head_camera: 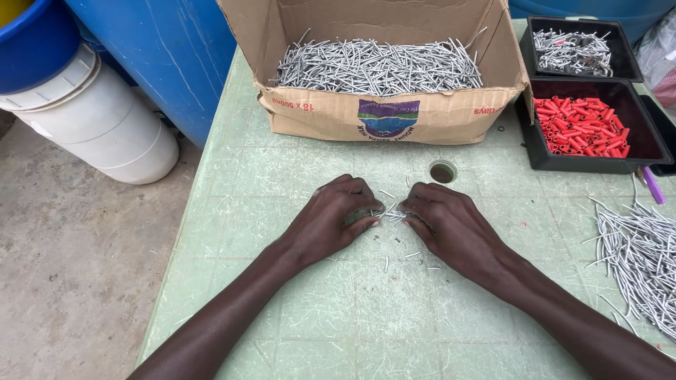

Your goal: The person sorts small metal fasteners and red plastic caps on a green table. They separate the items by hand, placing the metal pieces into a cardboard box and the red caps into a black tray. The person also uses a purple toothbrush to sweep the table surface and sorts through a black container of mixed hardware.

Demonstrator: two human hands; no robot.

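Pale green counter (296, 309), worn and scuffed, fills most of the head view; a round hole (443, 171) is cut in it just behind the hands. Bare concrete floor (63, 281) lies to the left, with a white bucket (98, 119) on its side and a blue barrel (169, 49) behind it.

Left hand (331, 219): palm down on the counter, fingers curled inward and closed around a small bundle of short silver metal pins (389, 212). Right hand (445, 224): also palm down, fingers curled and pinching the same bundle from the other side. Fingertips of the two hands nearly meet over the pins. The bundle sits at mid-counter, between the hands, touching the surface. A few loose pins (415, 259) lie scattered just in front of the right hand.

Behind the hands: an open cardboard box (394, 116), its flaps up, holding a thick layer of the same silver pins. To the right of the box, two black trays, one behind the other. The nearer tray (584, 163) holds small red plastic sleeves (581, 127); the farther tray (620, 49) holds a tangle of silver pins, some with red ends. A purple pen-like object (653, 186) lies just beside the nearer tray. At the right edge of the counter, well apart from the hands, lies a large heap of longer bent silver wires (637, 253).
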